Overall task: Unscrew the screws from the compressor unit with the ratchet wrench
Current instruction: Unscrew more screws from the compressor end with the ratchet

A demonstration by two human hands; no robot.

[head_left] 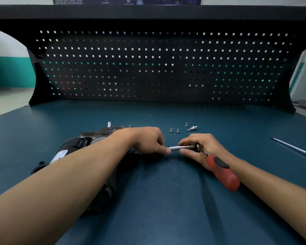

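Head view: compressor unit (88, 144) lies on its side at L-centre of the bench top (166, 209), partly under the L forearm. Left hand (148, 140) curls over the unit's R end, thumb + fingertips pinching the knurled extension bar (177, 148). Right hand (201, 147) is closed round the head of the ratchet wrench (219, 169), its red handle trailing back along the wrist toward the person. Bar runs horiz. into the unit's side; bit tip + screw head hidden by L hand, so can't tell if seated. Three loose screws (174, 130) stand just behind the hands, spare bit (192, 128) beside them, so prob. mid-task, side screw in hand. Next move, as I judge: keep bar square w/ L pinch, swing handle in short strokes. Handle arc is up/down; bench surface just below limits the downstroke, open room above. Thin metal rod (293, 147) well apart at R, pegboard (157, 68) far behind. Watch knuckles don't scatter the screws.
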